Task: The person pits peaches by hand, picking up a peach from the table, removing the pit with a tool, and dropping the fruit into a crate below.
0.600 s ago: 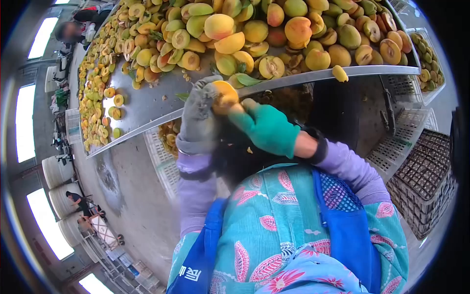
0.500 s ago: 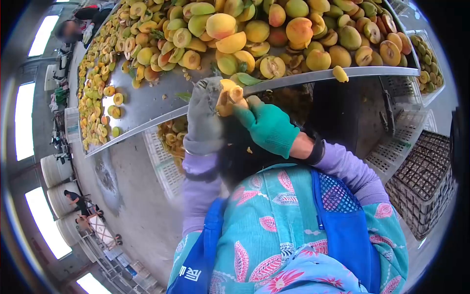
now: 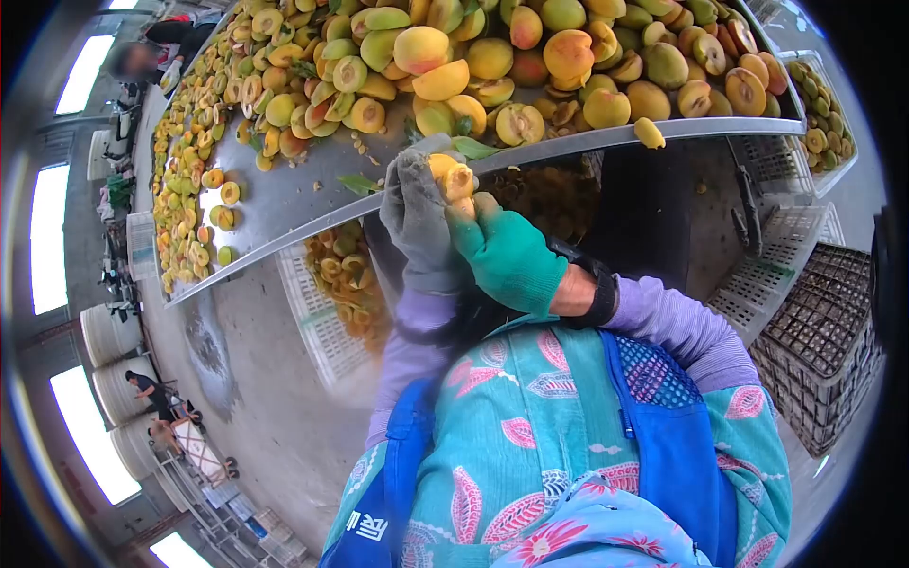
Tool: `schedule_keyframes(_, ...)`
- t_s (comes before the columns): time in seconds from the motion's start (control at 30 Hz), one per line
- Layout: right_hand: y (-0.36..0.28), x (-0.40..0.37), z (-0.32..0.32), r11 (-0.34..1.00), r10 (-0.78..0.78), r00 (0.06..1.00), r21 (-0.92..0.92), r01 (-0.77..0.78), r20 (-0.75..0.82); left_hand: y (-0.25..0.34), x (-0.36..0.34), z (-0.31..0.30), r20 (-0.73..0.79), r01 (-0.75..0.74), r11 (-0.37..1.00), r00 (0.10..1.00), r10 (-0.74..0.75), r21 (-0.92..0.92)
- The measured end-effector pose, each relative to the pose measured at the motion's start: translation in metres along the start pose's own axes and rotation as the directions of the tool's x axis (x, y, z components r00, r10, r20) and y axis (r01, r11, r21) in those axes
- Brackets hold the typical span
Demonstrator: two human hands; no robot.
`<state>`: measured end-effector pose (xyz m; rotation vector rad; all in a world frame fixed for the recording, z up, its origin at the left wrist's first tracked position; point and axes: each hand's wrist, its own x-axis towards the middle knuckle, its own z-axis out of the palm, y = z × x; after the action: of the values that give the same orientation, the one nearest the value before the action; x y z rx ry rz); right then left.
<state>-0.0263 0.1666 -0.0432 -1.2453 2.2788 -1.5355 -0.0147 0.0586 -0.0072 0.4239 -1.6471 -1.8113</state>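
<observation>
My left hand (image 3: 417, 213), in a grey glove, grips a cut yellow peach (image 3: 454, 180) just off the front rim of the metal table. My right hand (image 3: 514, 256), in a green glove with bare fingertips showing, is closed against the lower side of the same peach. Its thumb and fingers press at the flesh. Whether a small tool sits in the right fingers is hidden. Just beyond both hands, whole and halved peaches (image 3: 440, 80) lie heaped on the metal table (image 3: 308, 180). A green leaf (image 3: 472, 149) lies by the rim.
Under the table, a white crate (image 3: 317, 327) holds cut peaches. A small yellow piece (image 3: 649, 133) rests on the rim. To the right are a fruit-filled basket (image 3: 833, 123), a tilted white crate (image 3: 781, 270) and dark stacked crates (image 3: 819, 331). People (image 3: 156, 398) with a cart are far left.
Both hands have drawn closer together around the peach, the left shifting slightly right and turning. The peach has rotated between them. The view has shifted slightly.
</observation>
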Motion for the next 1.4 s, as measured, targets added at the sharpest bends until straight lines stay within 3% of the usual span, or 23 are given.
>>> schedule_keyframes(0.07, 0.004, -0.004, 0.004, 0.994, 0.013, 0.999, 0.105, -0.009, -0.032, -0.001, 0.000, 0.000, 0.077, -0.157, 0.965, 0.987, 0.144, 0.210)
schedule_keyframes(0.1, 0.002, -0.003, 0.003, 0.985, 0.040, 0.999, 0.169, -0.035, -0.029, 0.000, -0.001, 0.000, 0.075, -0.124, 0.976, 0.991, 0.113, 0.181)
schedule_keyframes(0.17, -0.005, 0.002, -0.005, 0.937, 0.174, 0.984, 0.300, -0.178, 0.041, 0.003, -0.001, 0.001, 0.077, -0.065, 0.990, 0.996, 0.056, 0.127)
schedule_keyframes(0.23, -0.018, 0.011, -0.015, 0.871, 0.336, 0.939, 0.352, -0.342, 0.080, -0.002, 0.002, 0.009, 0.016, -0.261, 0.928, 0.964, 0.267, 0.266)
schedule_keyframes(0.27, -0.021, 0.013, -0.017, 0.831, 0.422, 0.902, 0.358, -0.426, 0.095, -0.002, 0.002, 0.012, -0.002, -0.254, 0.935, 0.965, 0.263, 0.248)
schedule_keyframes(0.3, -0.019, 0.012, -0.016, 0.886, 0.365, 0.930, 0.292, -0.361, 0.043, -0.002, 0.002, 0.014, -0.020, -0.247, 0.941, 0.966, 0.258, 0.230)
schedule_keyframes(0.37, -0.012, 0.010, -0.012, 0.965, 0.228, 0.972, 0.147, -0.219, -0.048, 0.005, 0.004, 0.017, -0.013, -0.032, 0.999, 0.999, 0.032, 0.009)
schedule_keyframes(0.47, -0.008, 0.012, -0.016, 0.864, 0.365, 0.930, 0.357, -0.355, 0.043, -0.005, 0.004, 0.007, 0.026, 0.008, 1.000, 1.000, -0.008, 0.010)
schedule_keyframes(0.53, -0.006, 0.009, -0.011, 0.940, 0.262, 0.961, 0.247, -0.235, -0.083, 0.001, 0.003, 0.012, 0.035, -0.011, 1.000, 0.999, 0.010, 0.015)
schedule_keyframes(0.6, -0.011, 0.009, -0.011, 0.935, 0.284, 0.953, 0.249, -0.251, -0.109, 0.006, 0.005, 0.014, 0.047, 0.007, 1.000, 0.999, -0.007, 0.005)
schedule_keyframes(0.67, -0.024, 0.009, -0.017, 0.838, 0.446, 0.894, 0.367, -0.404, -0.034, 0.010, 0.007, 0.013, 0.075, 0.071, 0.997, 0.995, -0.069, -0.019)
schedule_keyframes(0.87, -0.024, 0.013, -0.005, 0.895, 0.392, 0.905, 0.297, -0.334, -0.164, 0.014, 0.007, 0.024, -0.012, -0.023, 0.999, 1.000, 0.024, 0.045)
schedule_keyframes(0.97, -0.022, 0.014, -0.008, 0.893, 0.380, 0.914, 0.314, -0.323, -0.139, 0.013, 0.008, 0.024, 0.008, -0.024, 1.000, 1.000, 0.023, 0.019)
schedule_keyframes(1.07, -0.020, 0.011, -0.018, 0.850, 0.383, 0.923, 0.407, -0.334, -0.042, 0.006, 0.012, 0.014, 0.070, 0.029, 1.000, 0.997, -0.029, 0.007)
schedule_keyframes(1.17, -0.012, 0.012, -0.029, 0.846, 0.381, 0.922, 0.376, -0.379, 0.070, 0.022, 0.031, 0.002, 0.375, 0.181, 0.967, 0.896, -0.238, 0.181)
schedule_keyframes(1.2, -0.012, 0.012, -0.028, 0.726, 0.427, 0.891, 0.529, -0.439, 0.153, 0.030, 0.038, 0.001, 0.400, 0.320, 0.928, 0.838, -0.372, 0.192)
schedule_keyframes(1.27, -0.018, 0.017, -0.020, 0.395, 0.465, 0.823, 0.756, -0.522, 0.325, 0.045, 0.051, 0.007, 0.416, 0.217, 0.850, 0.797, -0.439, 0.480)
schedule_keyframes(1.3, -0.023, 0.020, -0.017, 0.335, 0.489, 0.828, 0.818, -0.467, 0.273, 0.050, 0.056, 0.009, 0.414, 0.147, 0.782, 0.781, -0.468, 0.606)
schedule_keyframes(1.37, -0.033, 0.028, -0.012, 0.214, 0.533, 0.830, 0.923, -0.320, 0.164, 0.036, 0.050, 0.014, 0.336, 0.106, 0.862, 0.892, -0.302, 0.495)
schedule_keyframes(1.4, -0.029, 0.028, -0.011, 0.200, 0.503, 0.835, 0.910, -0.362, 0.222, 0.028, 0.046, 0.016, 0.299, 0.104, 0.895, 0.920, -0.253, 0.434)
